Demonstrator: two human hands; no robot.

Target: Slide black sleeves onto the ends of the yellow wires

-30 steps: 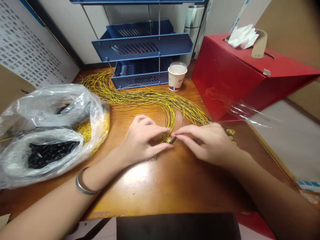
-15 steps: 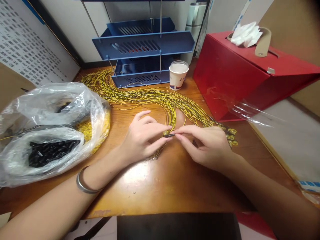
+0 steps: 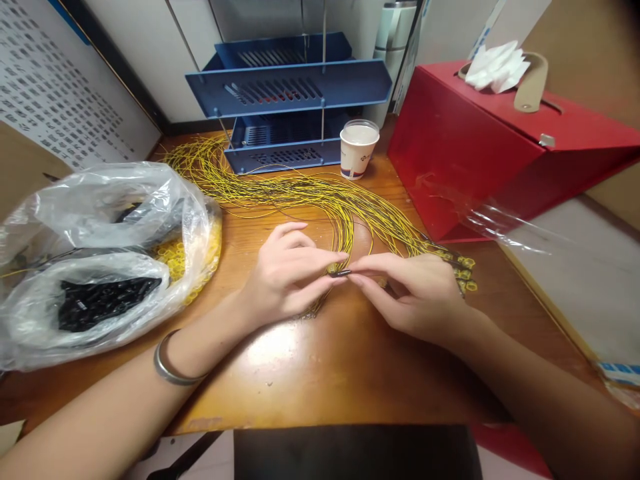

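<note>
Between the fingertips of both hands is a small black sleeve-like piece, lying roughly level above the table. My left hand pinches its left end with thumb and forefinger, the other fingers loosely raised. My right hand pinches the right end between thumb and forefinger. Just behind the fingers runs a bundle of thin yellow and black wires, curving from the back left toward both hands. Its right branch ends in yellow loops beyond my right hand. Whether a wire enters the black piece is hidden by the fingers.
At the left sits a clear plastic bag with yellow rings and an inner bag of small black pieces. A blue tray rack and a paper cup stand behind. A red box with tissues is at the right.
Both hands keep their pinch on the small black piece, almost unmoved. The view has shifted very slightly.
</note>
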